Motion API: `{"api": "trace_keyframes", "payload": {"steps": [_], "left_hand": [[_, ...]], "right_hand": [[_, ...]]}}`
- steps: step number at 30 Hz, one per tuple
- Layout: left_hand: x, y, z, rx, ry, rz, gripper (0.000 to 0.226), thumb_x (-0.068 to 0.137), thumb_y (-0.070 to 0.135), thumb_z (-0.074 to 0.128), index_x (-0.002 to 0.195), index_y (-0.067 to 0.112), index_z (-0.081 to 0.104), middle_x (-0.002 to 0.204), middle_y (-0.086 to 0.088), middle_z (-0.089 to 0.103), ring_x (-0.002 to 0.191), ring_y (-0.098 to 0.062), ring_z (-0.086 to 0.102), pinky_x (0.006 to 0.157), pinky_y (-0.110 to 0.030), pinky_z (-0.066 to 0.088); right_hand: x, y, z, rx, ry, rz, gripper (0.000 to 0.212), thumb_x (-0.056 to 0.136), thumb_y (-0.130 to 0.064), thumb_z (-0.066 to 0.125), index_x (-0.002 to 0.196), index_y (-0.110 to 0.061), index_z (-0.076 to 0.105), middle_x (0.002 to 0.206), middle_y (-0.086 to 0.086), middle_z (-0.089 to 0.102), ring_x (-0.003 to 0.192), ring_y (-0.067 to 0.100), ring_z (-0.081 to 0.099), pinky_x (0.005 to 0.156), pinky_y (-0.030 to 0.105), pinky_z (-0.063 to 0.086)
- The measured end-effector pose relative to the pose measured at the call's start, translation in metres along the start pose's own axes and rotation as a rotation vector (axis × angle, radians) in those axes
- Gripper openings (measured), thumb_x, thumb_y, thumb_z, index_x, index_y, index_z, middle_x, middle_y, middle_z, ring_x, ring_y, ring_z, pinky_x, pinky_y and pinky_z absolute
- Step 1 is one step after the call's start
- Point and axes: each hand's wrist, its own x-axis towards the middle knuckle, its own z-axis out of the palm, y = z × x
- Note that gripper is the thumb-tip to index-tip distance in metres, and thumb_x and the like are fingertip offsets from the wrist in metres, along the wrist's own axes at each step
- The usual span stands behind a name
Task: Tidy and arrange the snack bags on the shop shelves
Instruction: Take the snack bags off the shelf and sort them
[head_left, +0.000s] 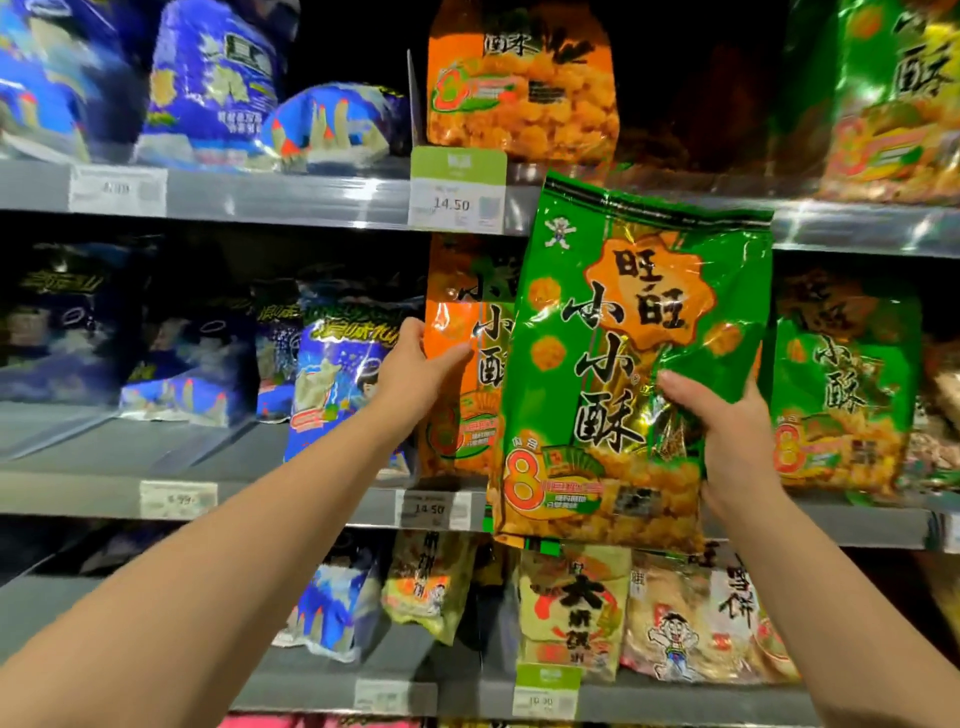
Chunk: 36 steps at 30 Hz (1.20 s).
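Grey metal shop shelves (311, 200) fill the view in three tiers, with a sliver of pink packs below the lowest board. Stock is sorted by colour in columns: blue bags on the left, orange in the middle, green on the right.

The largest thing in front is the green snack bag (618, 332), held upright off the shelf, label facing out, in front of the middle tier. It hangs between the orange column and the green one, probably so it can be slotted in with its own kind. I count three green bags: this one, a shelved green bag (841, 395) on the middle tier, and another green bag (893, 104) on the top tier.

There are two orange ones. The orange bag (457, 374) stands on the middle tier and an upper orange bag (519, 88) stands above it. The blue bags (337, 384) are too blurred to count.

There are two hands. The right hand (727, 436) clasps the green snack bag's lower right edge, thumb on the front. The left hand (421, 369) closes on the orange bag's left edge, likely steadying it or pulling it aside to open a gap.

Six price tags show on the rails, among them one reading 14.50 (457, 189).
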Motion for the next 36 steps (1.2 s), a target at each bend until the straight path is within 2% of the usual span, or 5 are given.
{"api": "trace_keyframes", "payload": {"steps": [8,18,26,31,36], "left_hand": [[-0.008,0.009,-0.009,0.031,-0.089,0.008,0.048,0.087,0.034,0.062,0.126,0.016,0.039,0.115,-0.005,0.060,0.100,-0.024,0.060,0.088,-0.040,0.049],[0.001,0.008,-0.010,-0.097,-0.163,-0.056,0.051,0.079,0.040,0.070,0.118,0.014,0.048,0.115,-0.006,0.058,0.102,-0.022,0.059,0.089,-0.039,0.050],[0.008,0.000,0.002,-0.166,-0.113,-0.076,0.054,0.078,0.042,0.070,0.116,0.019,0.039,0.110,-0.003,0.058,0.098,-0.021,0.059,0.086,-0.036,0.049],[0.006,0.002,0.003,-0.153,-0.041,-0.014,0.067,0.074,0.026,0.076,0.119,0.019,0.027,0.099,0.003,0.053,0.081,-0.006,0.057,0.067,-0.017,0.047],[0.003,0.001,-0.001,-0.103,-0.014,0.015,0.112,0.045,0.066,0.080,0.138,0.035,0.025,0.128,-0.003,0.052,0.110,-0.023,0.057,0.094,-0.045,0.049]], "right_hand": [[-0.007,0.004,0.006,-0.003,0.005,-0.021,0.068,0.052,-0.023,0.082,0.111,-0.030,0.049,0.107,-0.001,0.063,0.106,0.025,0.060,0.099,0.049,0.044],[0.017,0.030,-0.034,0.025,0.005,0.213,0.135,0.030,-0.042,0.091,0.145,-0.016,0.026,0.128,0.015,0.054,0.107,0.034,0.059,0.087,0.051,0.050],[0.027,0.023,-0.027,0.074,-0.198,0.242,0.049,0.052,-0.016,0.069,0.098,-0.017,0.053,0.077,0.004,0.064,0.052,0.012,0.064,0.046,0.025,0.052],[0.041,0.028,-0.033,0.051,-0.242,0.247,0.065,0.042,-0.021,0.075,0.104,-0.010,0.058,0.068,0.000,0.069,0.055,0.017,0.066,0.051,0.028,0.054],[0.045,0.027,-0.030,0.020,-0.254,0.213,0.057,0.047,-0.018,0.073,0.101,-0.011,0.058,0.070,-0.001,0.068,0.057,0.015,0.066,0.052,0.028,0.053]]}}
